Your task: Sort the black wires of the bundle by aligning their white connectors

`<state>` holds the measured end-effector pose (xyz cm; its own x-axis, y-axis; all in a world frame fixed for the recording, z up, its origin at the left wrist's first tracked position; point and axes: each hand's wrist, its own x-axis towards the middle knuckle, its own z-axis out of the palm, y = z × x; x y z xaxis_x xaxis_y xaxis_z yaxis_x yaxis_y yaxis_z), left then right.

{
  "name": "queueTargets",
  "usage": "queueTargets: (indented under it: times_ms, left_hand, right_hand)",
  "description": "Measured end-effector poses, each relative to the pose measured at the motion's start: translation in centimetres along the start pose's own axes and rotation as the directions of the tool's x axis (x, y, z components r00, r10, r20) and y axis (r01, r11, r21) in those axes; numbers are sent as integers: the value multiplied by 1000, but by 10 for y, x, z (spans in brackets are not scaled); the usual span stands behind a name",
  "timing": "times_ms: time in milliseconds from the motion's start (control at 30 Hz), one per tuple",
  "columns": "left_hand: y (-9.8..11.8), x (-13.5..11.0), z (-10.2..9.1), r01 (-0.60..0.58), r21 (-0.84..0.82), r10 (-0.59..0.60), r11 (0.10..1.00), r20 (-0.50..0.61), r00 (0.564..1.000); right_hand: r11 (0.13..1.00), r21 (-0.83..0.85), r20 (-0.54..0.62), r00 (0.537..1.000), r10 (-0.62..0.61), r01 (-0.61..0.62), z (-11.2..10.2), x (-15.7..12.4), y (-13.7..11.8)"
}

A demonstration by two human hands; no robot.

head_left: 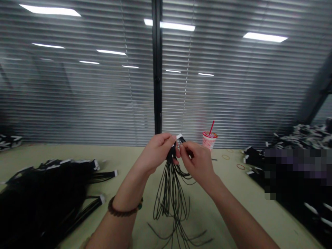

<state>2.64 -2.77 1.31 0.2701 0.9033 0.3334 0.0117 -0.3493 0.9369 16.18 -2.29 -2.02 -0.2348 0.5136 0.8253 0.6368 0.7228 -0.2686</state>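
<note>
A bundle of thin black cables [171, 193] hangs in loops from my left hand [158, 150], whose fingers are closed around its upper end. At the top of the bundle a white connector [179, 136] sticks out between my two hands. My right hand [197, 159] is just to the right, thumb and forefinger pinched together beside the connector and the cables there. What exactly lies in that pinch is too small to make out. Loose cable ends spread low over the table below my hands.
On the pale green table [145, 238], a heap of black cables with white connectors [46, 186] lies left; a larger cable pile [290, 197] lies right. A pink-and-white cup [209, 141] with a red straw and rubber bands [240, 167] sit right of centre. Window blinds [77, 97] rise behind.
</note>
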Motion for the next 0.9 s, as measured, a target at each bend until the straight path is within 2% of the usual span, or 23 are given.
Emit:
queueTargets:
  times_ms: [167,300,400,533,633,700,767,900]
  left_hand:
    - [0,1,-4,4,-81,-5,997,-12,1000]
    - [3,0,-19,-45,-152,25,987,-125,992]
    - [8,-2,-32,-103,-193,64,976,-200,978]
    - [15,-5,-42,-128,-246,69,961,-235,970]
    - [18,-6,-42,-150,-302,91,941,-203,975]
    - [19,-5,-41,-143,-330,87,933,-178,980]
    - [19,-6,-39,-122,-344,73,931,-151,986]
    - [20,-7,-34,-83,-344,61,935,-75,995]
  right_hand:
    - [999,-20,-28,999,36,-36,-4,2,0]
    - [990,-37,-113,985,131,-136,-9,4,9]
    - [976,1,-121,968,218,-220,-10,6,21]
    - [925,225,-28,947,321,-307,-10,10,33]
    - [827,422,205,928,312,-372,-11,13,33]
    - [764,486,334,898,286,-424,-13,14,32]
    - [723,511,371,878,303,-465,-16,14,33]
    - [611,608,343,862,373,-506,-24,14,41]
